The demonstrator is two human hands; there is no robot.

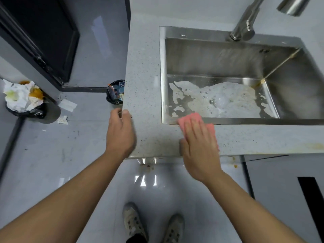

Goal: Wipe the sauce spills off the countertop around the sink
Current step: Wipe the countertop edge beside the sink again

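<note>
A speckled grey countertop [145,95] surrounds a steel sink [219,58] with foamy water on its floor. My right hand [199,148] presses flat on a pink cloth [189,118] lying on the front strip of the counter at the sink's near left corner. The cloth's far edge overlaps the sink rim. My left hand [121,132] grips the counter's left edge, thumb on top. A faint brownish smear [157,144] shows on the counter between my hands, and an orange-yellow sauce stain [305,147] lies along the front edge at the right.
A steel faucet [245,23] stands behind the sink. On the floor at the left are a black bin full of white tissues [24,99], a second small black bin [114,92] beside the counter, and loose paper scraps [67,105]. Sauce drips mark the cabinet front [234,165].
</note>
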